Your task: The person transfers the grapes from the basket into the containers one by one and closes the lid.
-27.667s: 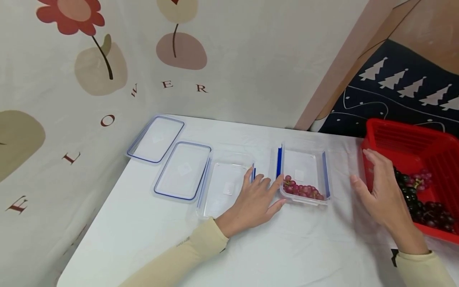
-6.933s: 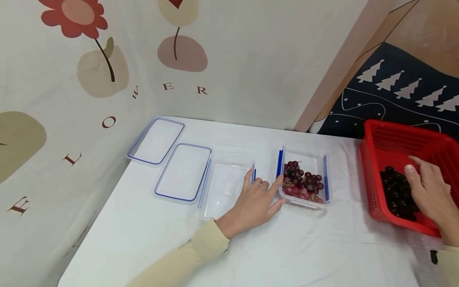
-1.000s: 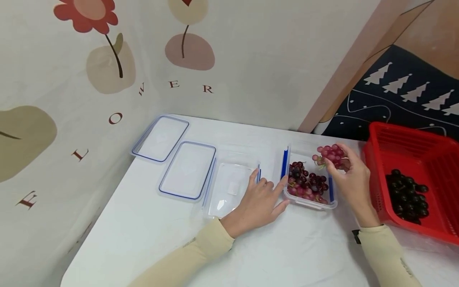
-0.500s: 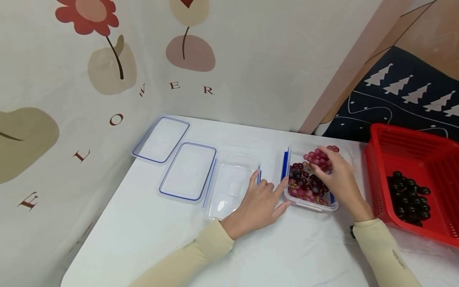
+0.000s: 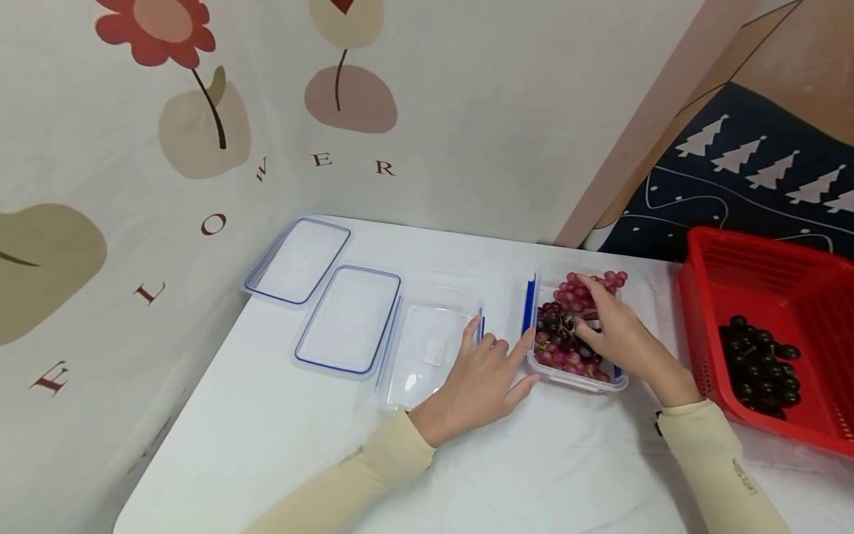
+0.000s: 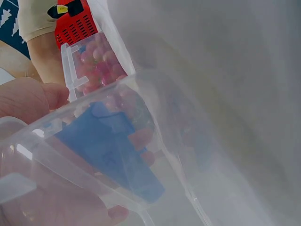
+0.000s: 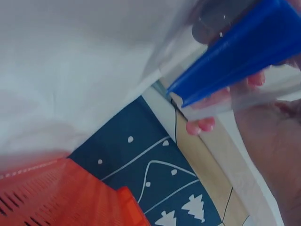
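Observation:
My right hand (image 5: 623,334) is over the right-hand clear container (image 5: 580,384), holding a bunch of pinkish-red grapes (image 5: 568,291) at its far end. Part of that bunch lies at the far right rim. Dark red grapes (image 5: 551,320) fill the middle, and more pinkish grapes (image 5: 563,359) lie at the near end. My left hand (image 5: 480,378) is spread between this container and the second clear container (image 5: 416,337), its fingers touching the walls of both. In the left wrist view, a blue clip flap (image 6: 110,150) shows through clear plastic. The right wrist view catches another blue flap (image 7: 240,52) beside my right hand.
A red basket (image 5: 697,297) at the right holds a bunch of black grapes (image 5: 760,367). Two clear lids with blue seals, the near lid (image 5: 348,319) and the far lid (image 5: 299,259), lie at the left. A printed cloth wall (image 5: 467,148) stands behind the table.
My right hand has carried the pinkish grapes left and down into the container. Dark red grapes have joined that container since the oldest frame; the basket has fewer grapes. My left hand stays put.

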`<state>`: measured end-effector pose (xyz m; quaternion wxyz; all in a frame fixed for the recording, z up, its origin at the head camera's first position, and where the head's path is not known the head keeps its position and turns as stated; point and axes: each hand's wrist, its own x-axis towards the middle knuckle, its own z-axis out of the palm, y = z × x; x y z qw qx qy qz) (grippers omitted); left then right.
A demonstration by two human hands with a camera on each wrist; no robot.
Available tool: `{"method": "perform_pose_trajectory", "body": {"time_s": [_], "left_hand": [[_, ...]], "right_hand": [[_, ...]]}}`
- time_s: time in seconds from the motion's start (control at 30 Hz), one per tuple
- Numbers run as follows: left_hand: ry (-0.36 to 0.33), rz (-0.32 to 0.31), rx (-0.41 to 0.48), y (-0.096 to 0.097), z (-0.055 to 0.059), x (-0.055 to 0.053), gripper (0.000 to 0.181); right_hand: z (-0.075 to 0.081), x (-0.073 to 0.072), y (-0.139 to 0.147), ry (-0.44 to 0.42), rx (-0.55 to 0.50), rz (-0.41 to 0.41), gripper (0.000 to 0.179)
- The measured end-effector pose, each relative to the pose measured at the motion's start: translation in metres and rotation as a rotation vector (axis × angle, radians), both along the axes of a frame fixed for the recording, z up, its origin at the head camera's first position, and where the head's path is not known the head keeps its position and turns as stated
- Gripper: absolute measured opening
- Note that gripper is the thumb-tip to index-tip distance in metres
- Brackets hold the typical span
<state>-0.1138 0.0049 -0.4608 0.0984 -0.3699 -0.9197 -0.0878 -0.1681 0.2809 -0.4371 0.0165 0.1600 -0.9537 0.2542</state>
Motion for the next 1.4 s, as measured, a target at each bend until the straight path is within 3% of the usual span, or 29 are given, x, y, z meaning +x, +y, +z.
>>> {"method": "perform_pose_trajectory", "body": {"time_s": [0.17, 0.3, 0.5, 0.57, 0.7, 0.83, 0.93, 1.0, 1.1, 1.2, 1.4], "left_hand": [[-0.005, 0.001, 0.007, -0.001, -0.001, -0.001, 0.068], [-0.018, -0.002, 0.015, 0.001, -0.001, -0.001, 0.068], [-0.017, -0.002, 0.009, 0.002, -0.002, -0.001, 0.068], [-0.018, -0.003, 0.010, 0.002, -0.002, -0.001, 0.069], [-0.016, -0.005, 0.010, 0.003, -0.002, -0.001, 0.069], [-0.006, -0.006, 0.006, 0.002, -0.002, -0.001, 0.069], [-0.004, -0.006, 0.008, 0.002, -0.002, -0.002, 0.070], [-0.005, -0.006, 0.012, 0.002, -0.001, -0.002, 0.070], [-0.013, -0.007, 0.013, 0.002, -0.001, -0.002, 0.069], [-0.012, -0.003, 0.009, 0.002, -0.001, -0.001, 0.069], [-0.019, -0.002, 0.006, 0.001, 0.000, -0.001, 0.070]], "right_hand": [[-0.002, -0.004, -0.001, 0.091, -0.010, 0.054, 0.058], [-0.006, -0.006, -0.005, 0.214, 0.023, 0.008, 0.046], [-0.015, -0.010, -0.012, 0.379, 0.093, -0.040, 0.045], [-0.016, -0.011, -0.014, 0.392, 0.125, -0.056, 0.048], [-0.017, -0.011, -0.016, 0.383, 0.158, -0.032, 0.050], [-0.016, -0.008, -0.016, 0.301, 0.100, 0.040, 0.053], [-0.012, -0.004, -0.016, 0.238, 0.068, 0.029, 0.052], [-0.010, -0.002, -0.014, 0.253, 0.061, -0.014, 0.047], [-0.009, -0.001, -0.010, 0.342, 0.049, -0.089, 0.037], [-0.011, -0.001, -0.006, 0.364, 0.066, -0.101, 0.035], [-0.013, 0.001, -0.006, 0.125, 0.151, -0.035, 0.055]]}}
